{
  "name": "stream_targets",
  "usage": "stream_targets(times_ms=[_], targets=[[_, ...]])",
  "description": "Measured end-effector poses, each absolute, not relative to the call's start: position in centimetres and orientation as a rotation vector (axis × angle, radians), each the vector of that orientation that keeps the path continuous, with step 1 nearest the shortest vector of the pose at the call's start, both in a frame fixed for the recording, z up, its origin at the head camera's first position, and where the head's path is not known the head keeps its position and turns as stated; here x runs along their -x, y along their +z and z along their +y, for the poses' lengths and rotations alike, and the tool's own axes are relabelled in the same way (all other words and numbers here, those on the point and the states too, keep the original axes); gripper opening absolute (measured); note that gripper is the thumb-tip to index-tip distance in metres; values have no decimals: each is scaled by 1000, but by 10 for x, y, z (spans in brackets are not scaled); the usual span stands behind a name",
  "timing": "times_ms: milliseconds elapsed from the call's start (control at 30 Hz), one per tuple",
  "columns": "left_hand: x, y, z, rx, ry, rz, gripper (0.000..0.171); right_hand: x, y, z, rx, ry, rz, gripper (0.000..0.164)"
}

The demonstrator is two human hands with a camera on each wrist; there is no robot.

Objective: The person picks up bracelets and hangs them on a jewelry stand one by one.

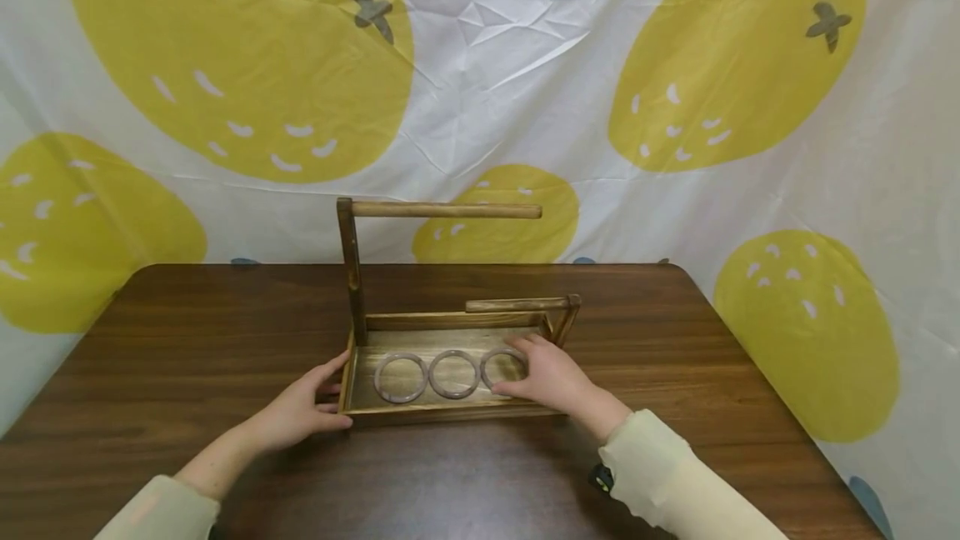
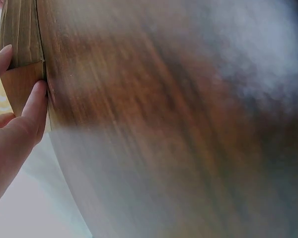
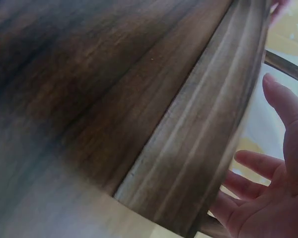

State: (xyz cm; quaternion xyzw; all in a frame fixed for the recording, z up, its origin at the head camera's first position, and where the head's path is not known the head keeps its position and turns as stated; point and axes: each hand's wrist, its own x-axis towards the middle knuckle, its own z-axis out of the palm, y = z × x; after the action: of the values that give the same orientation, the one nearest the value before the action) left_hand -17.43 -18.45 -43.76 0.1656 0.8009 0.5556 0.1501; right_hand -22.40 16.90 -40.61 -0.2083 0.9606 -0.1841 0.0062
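A wooden tray stand (image 1: 457, 417) sits on the table, with an upright and bar at each end. Three round bangles lie in a row inside: a left bangle (image 1: 377, 388), a middle bangle (image 1: 432, 386) and a right bangle (image 1: 484, 369). My left hand (image 1: 296, 407) rests against the tray's left end, fingers extended and thumb at the front corner; the left wrist view shows its fingertips (image 2: 38, 89) there too. Over the right bangle, my right hand (image 1: 551, 373) spreads thumb and fingers across it. Contact with that bangle cannot be made out; the right wrist view hides it.
A tall bar (image 1: 446, 210) reaches rightward from the left upright, and a lower bar (image 1: 517, 305) reaches leftward from the right one. The brown wooden table (image 1: 225, 307) ends at a white curtain (image 1: 517, 107) printed with yellow fruit.
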Motion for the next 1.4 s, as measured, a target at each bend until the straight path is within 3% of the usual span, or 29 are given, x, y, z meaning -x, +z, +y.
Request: stream_targets(times_ms=[500,867,1400], targets=[[173,-435,-184,-477,1601,2287,97,236,-419,163,643,-469,2980,78],[174,-436,-184,-472,1608,2282,96,242,-417,154,694,-317,2959,59],[174,-435,-184,-459,1610,2283,96,243,-412,150,674,-285,2945,58]])
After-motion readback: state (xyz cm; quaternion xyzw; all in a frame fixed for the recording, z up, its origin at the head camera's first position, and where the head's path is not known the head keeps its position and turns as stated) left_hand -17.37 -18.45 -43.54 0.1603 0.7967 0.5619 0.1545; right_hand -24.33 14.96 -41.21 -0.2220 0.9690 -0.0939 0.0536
